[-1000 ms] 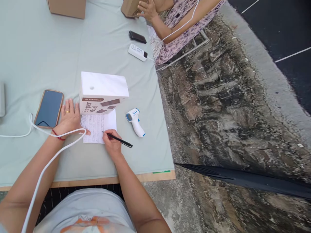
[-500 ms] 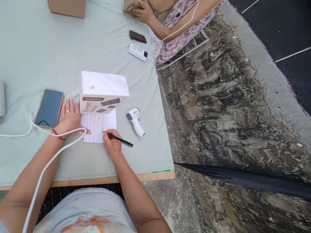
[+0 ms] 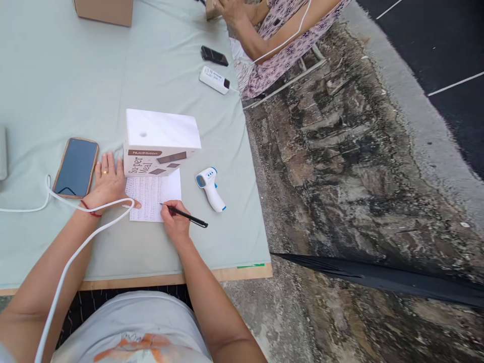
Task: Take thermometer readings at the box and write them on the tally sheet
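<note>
A black pen [image 3: 188, 216] is gripped in my right hand [image 3: 176, 223], its tip at a white sheet of paper [image 3: 172, 189]. Rows of small handwriting cover the left part of that sheet. My left hand [image 3: 109, 182] lies flat with fingers stretched out, its thumb at the paper's left edge. Just right of its fingertips stands a white NutriMotion box [image 3: 162, 131], which hides the paper's far end. Left of the same hand lies a phone [image 3: 75, 167] in a brown case. A white and blue infrared thermometer [image 3: 210, 189] rests to the right of the paper.
A white cable [image 3: 91, 234] loops over my left wrist. Farther off lie a black device [image 3: 214, 55] and a white device [image 3: 214, 79] with a cord. A cardboard box [image 3: 104, 11] sits at the back. Another person's hands [image 3: 232, 11] hold a small carton at the table's right side.
The other person's hands and carton have shifted slightly right. My right hand and the pen have moved very slightly; my left hand stays in place.
</note>
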The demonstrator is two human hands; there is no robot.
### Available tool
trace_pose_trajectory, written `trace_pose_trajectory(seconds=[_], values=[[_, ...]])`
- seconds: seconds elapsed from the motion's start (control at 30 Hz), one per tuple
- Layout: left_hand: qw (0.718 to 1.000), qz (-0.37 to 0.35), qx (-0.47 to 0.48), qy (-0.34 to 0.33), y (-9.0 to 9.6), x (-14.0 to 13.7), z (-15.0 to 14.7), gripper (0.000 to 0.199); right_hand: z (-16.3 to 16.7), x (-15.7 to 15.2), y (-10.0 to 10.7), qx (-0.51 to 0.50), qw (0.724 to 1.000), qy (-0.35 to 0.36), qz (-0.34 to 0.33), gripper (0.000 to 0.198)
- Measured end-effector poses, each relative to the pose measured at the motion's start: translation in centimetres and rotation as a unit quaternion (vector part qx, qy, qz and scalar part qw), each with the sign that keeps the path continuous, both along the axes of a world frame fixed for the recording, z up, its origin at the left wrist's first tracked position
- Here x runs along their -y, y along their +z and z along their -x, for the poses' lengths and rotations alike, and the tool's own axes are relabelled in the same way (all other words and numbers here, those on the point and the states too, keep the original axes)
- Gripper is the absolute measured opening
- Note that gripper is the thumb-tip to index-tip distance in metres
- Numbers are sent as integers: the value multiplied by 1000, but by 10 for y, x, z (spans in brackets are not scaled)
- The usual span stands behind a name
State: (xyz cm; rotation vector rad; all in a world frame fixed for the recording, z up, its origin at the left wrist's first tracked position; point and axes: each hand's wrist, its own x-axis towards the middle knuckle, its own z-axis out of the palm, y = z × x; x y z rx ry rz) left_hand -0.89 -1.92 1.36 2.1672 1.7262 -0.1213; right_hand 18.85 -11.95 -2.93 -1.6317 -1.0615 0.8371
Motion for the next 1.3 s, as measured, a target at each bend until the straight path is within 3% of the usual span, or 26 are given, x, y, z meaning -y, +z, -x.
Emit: trace_pose_trajectory(seconds=[1.03,1.3], values=[[1000,8,-9,-3,0,-2,0,169,-1,1,0,2,1000,-3,-5,16],[1000,15,-13,-2,5,-1,-1,168,-2,2,0,-16,999,-37,-5,19]])
